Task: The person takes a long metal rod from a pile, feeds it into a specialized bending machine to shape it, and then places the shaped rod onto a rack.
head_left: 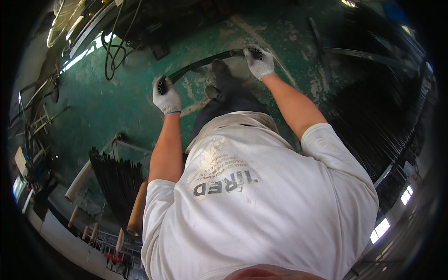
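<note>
A bundle of thin black tubes (208, 59) stretches in a bowed arc in front of my legs, above the shoes. My left hand (166, 97), in a white knitted glove, is closed around its left end. Round open tube mouths show at that fist. Farther forward and to the right, my right hand (260, 62), gloved the same way, grips the other end, where more tube mouths show in a row. Both arms reach forward, hands well apart.
A large heap of long black tubes (378, 126) fills the right side, beside a metal bar (318, 53). At the lower left, another black bundle (116, 179) rests by a brown roller (138, 210). A dark cable (111, 60) hangs in loops at the upper left.
</note>
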`<state>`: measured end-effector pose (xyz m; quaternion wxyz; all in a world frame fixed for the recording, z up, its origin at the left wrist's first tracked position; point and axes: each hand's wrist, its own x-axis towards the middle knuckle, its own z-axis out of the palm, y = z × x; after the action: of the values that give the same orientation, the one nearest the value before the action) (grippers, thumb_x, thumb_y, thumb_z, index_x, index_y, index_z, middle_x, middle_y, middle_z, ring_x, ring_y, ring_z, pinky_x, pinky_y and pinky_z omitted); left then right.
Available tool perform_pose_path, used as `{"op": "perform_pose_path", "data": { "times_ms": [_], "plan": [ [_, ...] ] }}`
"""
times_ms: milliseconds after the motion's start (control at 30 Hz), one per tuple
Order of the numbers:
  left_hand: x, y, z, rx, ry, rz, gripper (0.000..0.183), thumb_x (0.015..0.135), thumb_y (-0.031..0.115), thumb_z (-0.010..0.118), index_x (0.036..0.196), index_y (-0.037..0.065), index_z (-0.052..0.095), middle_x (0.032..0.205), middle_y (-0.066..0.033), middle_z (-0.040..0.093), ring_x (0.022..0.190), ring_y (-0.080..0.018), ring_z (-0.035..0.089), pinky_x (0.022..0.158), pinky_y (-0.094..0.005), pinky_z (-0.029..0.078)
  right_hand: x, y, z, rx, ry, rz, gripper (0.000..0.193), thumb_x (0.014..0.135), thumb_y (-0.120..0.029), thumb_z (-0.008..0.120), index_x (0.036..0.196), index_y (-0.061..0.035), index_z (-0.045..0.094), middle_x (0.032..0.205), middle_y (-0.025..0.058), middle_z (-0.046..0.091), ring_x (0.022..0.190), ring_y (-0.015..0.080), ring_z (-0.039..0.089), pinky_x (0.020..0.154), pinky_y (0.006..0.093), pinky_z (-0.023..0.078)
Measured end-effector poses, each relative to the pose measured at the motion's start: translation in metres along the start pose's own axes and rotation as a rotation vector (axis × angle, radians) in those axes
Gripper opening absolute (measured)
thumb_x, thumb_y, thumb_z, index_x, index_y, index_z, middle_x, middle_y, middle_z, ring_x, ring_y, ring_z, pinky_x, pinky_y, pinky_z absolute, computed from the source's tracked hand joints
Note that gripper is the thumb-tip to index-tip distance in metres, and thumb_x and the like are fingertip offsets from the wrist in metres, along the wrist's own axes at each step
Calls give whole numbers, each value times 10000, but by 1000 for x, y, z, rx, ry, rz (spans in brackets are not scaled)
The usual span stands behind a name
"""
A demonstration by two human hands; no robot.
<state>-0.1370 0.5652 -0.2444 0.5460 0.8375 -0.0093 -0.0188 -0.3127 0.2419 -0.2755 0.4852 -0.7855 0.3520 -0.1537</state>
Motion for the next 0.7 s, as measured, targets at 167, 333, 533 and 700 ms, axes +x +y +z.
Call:
{"op": "perform_pose_path", "data": {
  "times_ms": [167, 333, 533, 700],
  "plan": [
    [5, 3, -2, 29, -11, -11, 149, 1029, 45, 748, 1168, -9, 755, 1137, -90, 752, 1041, -180, 707, 975, -326, 567, 6, -11, -5, -205, -42, -13, 267, 1034, -316, 735, 1181, -97, 771, 1044, 151, 811, 1004, 333, 784, 865, 395, 605],
    [10, -2, -1, 3, -1, 31, 206, 1068, 135, 737, 1218, -5, 752, 1097, -91, 771, 1023, -160, 704, 971, -310, 567, 11, -9, -4, -315, -26, -74, 237, 1044, -307, 714, 1179, -122, 776, 1056, 164, 804, 1015, 369, 767, 872, 414, 605],
    [5, 20, -2, 49, -1, -30, 185, 1055, 72, 726, 1213, -22, 748, 1149, -101, 761, 1054, -187, 717, 984, -327, 573, 9, 2, -2, -372, -23, -87, 219, 1057, -273, 702, 1173, -99, 771, 1066, 140, 813, 1022, 345, 773, 882, 404, 604],
    [11, 17, 1, 48, 11, 40, 202, 1062, 80, 718, 1235, -22, 744, 1133, -108, 778, 1033, -187, 722, 985, -325, 571, 12, -3, 0, -231, -14, -74, 253, 1076, -320, 654, 1160, -110, 770, 1057, 158, 804, 1027, 380, 756, 880, 442, 603]
  ]
}}
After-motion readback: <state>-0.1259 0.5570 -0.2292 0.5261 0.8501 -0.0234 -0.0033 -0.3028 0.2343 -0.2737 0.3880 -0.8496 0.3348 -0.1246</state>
